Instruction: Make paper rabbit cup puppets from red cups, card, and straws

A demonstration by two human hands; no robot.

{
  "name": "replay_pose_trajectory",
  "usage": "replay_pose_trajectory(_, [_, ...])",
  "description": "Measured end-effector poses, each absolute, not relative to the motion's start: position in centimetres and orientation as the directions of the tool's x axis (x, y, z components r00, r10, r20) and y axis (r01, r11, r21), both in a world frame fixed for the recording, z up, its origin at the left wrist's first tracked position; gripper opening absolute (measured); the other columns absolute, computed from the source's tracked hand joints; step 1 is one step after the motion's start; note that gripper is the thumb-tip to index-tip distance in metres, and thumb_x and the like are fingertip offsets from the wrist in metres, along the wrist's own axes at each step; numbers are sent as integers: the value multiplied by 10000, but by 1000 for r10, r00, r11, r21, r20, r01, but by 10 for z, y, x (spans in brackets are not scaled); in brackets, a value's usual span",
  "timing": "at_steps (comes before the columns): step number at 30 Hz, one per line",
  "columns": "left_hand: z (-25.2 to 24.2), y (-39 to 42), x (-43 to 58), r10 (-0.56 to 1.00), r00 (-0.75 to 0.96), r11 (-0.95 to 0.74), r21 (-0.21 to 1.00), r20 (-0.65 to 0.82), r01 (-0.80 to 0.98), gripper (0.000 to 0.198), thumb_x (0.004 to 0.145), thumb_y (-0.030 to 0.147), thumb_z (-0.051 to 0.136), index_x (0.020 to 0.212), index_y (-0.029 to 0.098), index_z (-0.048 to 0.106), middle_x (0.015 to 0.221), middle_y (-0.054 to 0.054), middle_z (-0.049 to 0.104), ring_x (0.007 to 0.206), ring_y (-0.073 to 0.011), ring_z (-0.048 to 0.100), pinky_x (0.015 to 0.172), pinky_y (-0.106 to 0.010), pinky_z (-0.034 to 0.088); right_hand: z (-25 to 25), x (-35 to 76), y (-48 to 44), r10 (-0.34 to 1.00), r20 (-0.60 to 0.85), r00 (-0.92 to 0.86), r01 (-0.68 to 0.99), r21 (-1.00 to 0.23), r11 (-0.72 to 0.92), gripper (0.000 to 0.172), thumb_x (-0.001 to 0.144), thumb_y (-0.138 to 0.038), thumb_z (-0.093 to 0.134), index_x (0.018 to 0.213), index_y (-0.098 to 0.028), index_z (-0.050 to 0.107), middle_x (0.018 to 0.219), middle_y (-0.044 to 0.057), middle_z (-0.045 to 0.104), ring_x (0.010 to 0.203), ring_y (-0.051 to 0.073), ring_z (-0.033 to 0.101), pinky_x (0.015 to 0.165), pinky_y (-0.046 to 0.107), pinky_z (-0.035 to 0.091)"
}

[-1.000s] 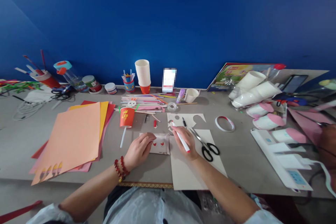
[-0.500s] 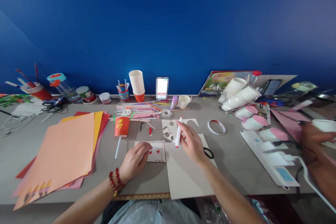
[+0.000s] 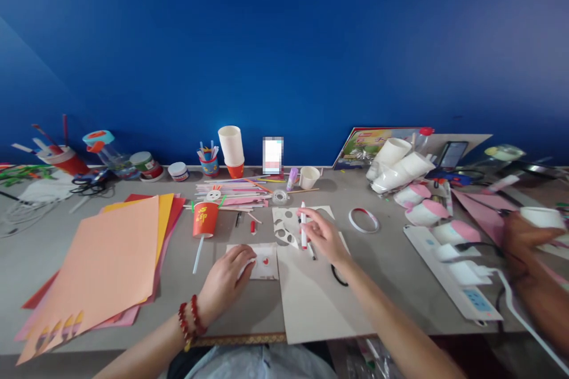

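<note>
My left hand (image 3: 232, 269) rests on a small white card (image 3: 265, 270) with red marks, its fingers bent and pressed together. Whatever is under its fingertips is hidden. In my right hand (image 3: 326, 235) a white marker (image 3: 304, 228) with red ends stands nearly upright between thumb and fingers. Beneath that hand lie a large white sheet (image 3: 311, 305) and a paper scrap with round holes (image 3: 284, 239). Scissors with a black handle (image 3: 338, 276) lie partly hidden under my right forearm. A small red cap (image 3: 253, 227) is beyond the card.
Left of my hands stand a red paper cup figure (image 3: 205, 220) and a stack of coloured paper (image 3: 111, 260). A tape ring (image 3: 363, 220) and a power strip (image 3: 451, 272) lie to the right. At far right, another person's hand (image 3: 518, 235) holds a white cup (image 3: 542, 219).
The view has shifted slightly. The marker in my right hand has turned more upright, and my right forearm covers more of the scissors handle. My left hand stays on the card.
</note>
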State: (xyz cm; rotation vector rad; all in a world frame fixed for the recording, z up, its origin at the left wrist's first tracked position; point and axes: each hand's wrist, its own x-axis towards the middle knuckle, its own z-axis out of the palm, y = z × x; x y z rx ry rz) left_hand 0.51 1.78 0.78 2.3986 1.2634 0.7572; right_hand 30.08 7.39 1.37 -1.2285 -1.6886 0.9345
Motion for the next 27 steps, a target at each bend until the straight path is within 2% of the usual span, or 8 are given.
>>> replay_pose_trajectory(3, [23,32,14,871,476,-483,388,123,785,258,989,302,427,1206,216,539,1144,-97,656,988,-231,670,824,-350,543,12,282,71,971,126,-201,328,-926,188,399,941,-309,502,1337,-290,544,1141,62,703,570,108,619,505,221,536])
replay_pose_trajectory(6, [32,61,32,939,343,-333,182,-26,925,295,973,331,454,1202,177,561,1051,-105,678,963,-267,681,777,-361,540,11,273,67,974,86,-209,353,-923,157,495,945,-289,481,1438,-322,444,1215,58,677,551,90,577,452,199,499])
replay_pose_trajectory(11, [19,99,56,968,247,-239,141,-41,961,254,939,277,513,1120,112,579,1074,-174,664,1003,-291,677,762,-345,531,9,274,60,978,35,-207,391,-913,115,482,950,-310,479,1429,-300,424,1233,60,669,591,99,588,450,191,483])
replay_pose_trajectory(16, [14,106,52,957,287,-277,180,-34,944,182,909,140,501,1062,104,591,1019,-175,678,926,-273,696,743,-333,523,5,283,54,976,88,-201,467,-867,174,351,948,-283,487,1290,-252,560,1169,65,709,739,141,666,641,237,550])
replay_pose_trajectory(20, [28,98,43,921,389,-382,261,26,886,164,943,209,492,1058,155,597,1048,-123,670,943,-232,674,793,-318,516,16,283,49,952,134,-274,496,-828,259,299,950,-252,493,1219,-272,622,1194,44,708,1021,192,681,842,274,552])
replay_pose_trajectory(23, [39,88,39,841,509,-537,391,184,747,149,957,232,495,1056,203,602,1060,-70,657,987,-189,645,846,-284,501,31,280,43,935,166,-313,478,-823,306,288,943,-236,507,1200,-280,630,1188,37,709,1041,189,676,837,256,555])
replay_pose_trajectory(25, [43,82,37,788,532,-614,464,310,638,153,959,214,486,1047,204,611,1041,-68,648,964,-188,641,825,-286,505,39,277,41,926,188,-326,472,-817,332,272,938,-230,512,1174,-276,639,1163,39,714,1023,191,678,823,253,556])
replay_pose_trajectory(27, [45,78,35,773,524,-633,498,358,593,165,962,216,482,1055,206,618,1045,-72,639,938,-189,645,791,-288,513,43,276,41,921,210,-327,474,-807,352,262,928,-217,515,1149,-268,646,1136,42,720,1005,194,680,821,258,555])
